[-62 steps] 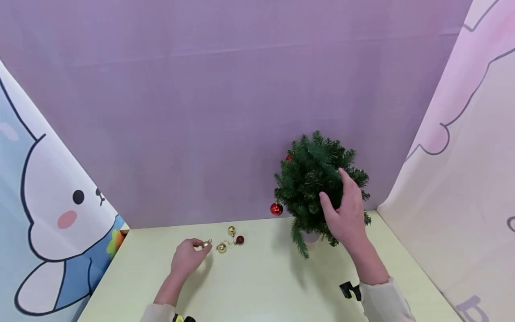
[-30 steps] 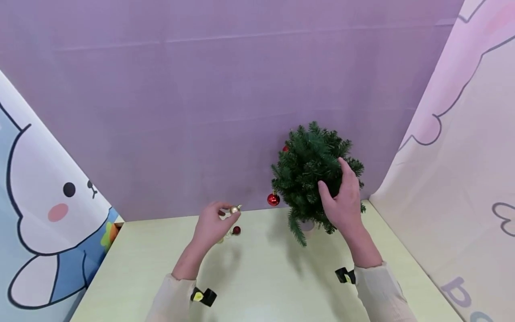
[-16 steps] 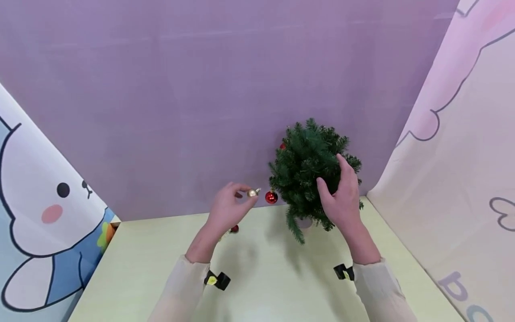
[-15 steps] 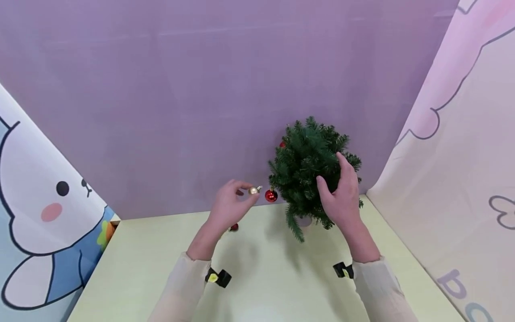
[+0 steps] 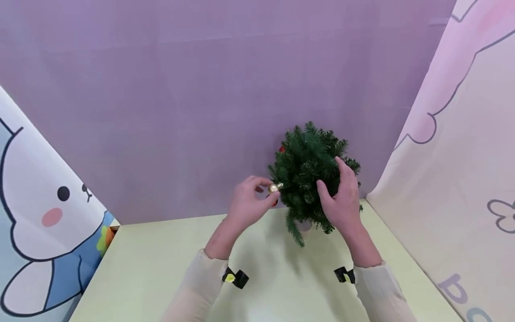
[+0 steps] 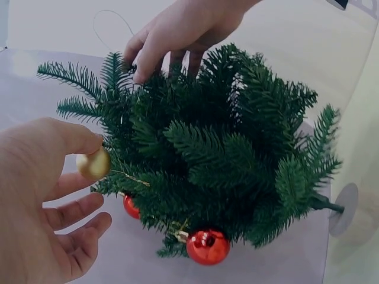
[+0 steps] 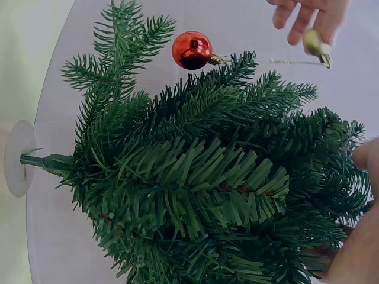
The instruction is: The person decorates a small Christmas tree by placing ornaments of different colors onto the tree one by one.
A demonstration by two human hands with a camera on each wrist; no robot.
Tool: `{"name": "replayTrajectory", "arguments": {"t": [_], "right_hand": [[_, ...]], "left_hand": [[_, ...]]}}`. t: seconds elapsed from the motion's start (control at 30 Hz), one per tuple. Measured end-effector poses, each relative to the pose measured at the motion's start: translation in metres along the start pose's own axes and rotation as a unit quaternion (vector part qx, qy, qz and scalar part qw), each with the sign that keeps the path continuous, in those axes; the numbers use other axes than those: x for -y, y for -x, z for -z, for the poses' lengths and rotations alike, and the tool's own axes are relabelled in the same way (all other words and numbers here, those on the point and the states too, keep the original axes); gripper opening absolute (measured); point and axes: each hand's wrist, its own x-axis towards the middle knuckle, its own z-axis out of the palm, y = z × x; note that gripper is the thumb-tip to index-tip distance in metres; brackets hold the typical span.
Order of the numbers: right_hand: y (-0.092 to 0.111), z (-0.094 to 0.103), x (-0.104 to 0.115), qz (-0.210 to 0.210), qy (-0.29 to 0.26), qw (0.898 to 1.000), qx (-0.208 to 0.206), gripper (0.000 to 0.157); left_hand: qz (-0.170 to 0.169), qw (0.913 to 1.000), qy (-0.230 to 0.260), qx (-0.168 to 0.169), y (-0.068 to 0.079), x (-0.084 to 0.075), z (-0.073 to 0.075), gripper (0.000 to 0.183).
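Observation:
My left hand [image 5: 251, 203] pinches a small gold bauble [image 5: 274, 188] between thumb and fingertips, at the left side of a small green Christmas tree [image 5: 307, 165]. The bauble's cap and gold string [image 6: 133, 177] point toward the branches, as the left wrist view shows. On the tree's right side, my right hand [image 5: 343, 197] holds the branches, its fingertips partly hidden among the needles. A shiny red bauble [image 6: 208, 247] hangs from a lower branch, mostly behind my left hand in the head view. Another red bauble [image 6: 131, 206] sits farther up.
The tree stands on a round base [image 7: 21, 158] at the back of a pale yellow table [image 5: 161, 268]. Close behind rises a purple cloth wall [image 5: 201, 112]. Printed cartoon panels flank the table, a bunny panel [image 5: 44, 201] at left and a pink-and-white panel [image 5: 454, 179] at right.
My left hand has carried the gold bauble up and rightward from the table to the tree. It now covers the loose baubles on the table. My right hand has stayed on the tree.

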Motion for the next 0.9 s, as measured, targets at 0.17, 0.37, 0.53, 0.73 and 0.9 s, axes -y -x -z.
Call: {"name": "replayTrajectory", "arguments": {"t": [0.17, 0.37, 0.53, 0.73, 0.9], "right_hand": [[0.005, 0.001, 0.0, -0.008, -0.001, 1.0, 0.006, 0.066], [0.002, 0.0, 0.0, 0.01, 0.005, 1.0, -0.003, 0.067], [-0.001, -0.002, 0.005, 0.05, 0.041, 0.997, -0.048, 0.066], [-0.001, -0.005, 0.025, 0.186, 0.061, 0.957, -0.214, 0.046], [-0.007, -0.007, 0.042, 0.304, 0.05, 0.927, -0.216, 0.017]], "left_hand": [[-0.024, 0.9996, 0.012, 0.004, -0.002, -0.003, -0.007, 0.028], [-0.035, 0.9992, 0.02, 0.001, -0.009, -0.003, -0.011, 0.03], [-0.044, 0.9983, 0.032, -0.019, -0.018, -0.003, -0.015, 0.028], [-0.06, 0.9975, 0.024, -0.028, -0.025, -0.004, -0.022, 0.03], [-0.067, 0.9968, 0.03, -0.031, -0.028, -0.003, -0.029, 0.03]]}}
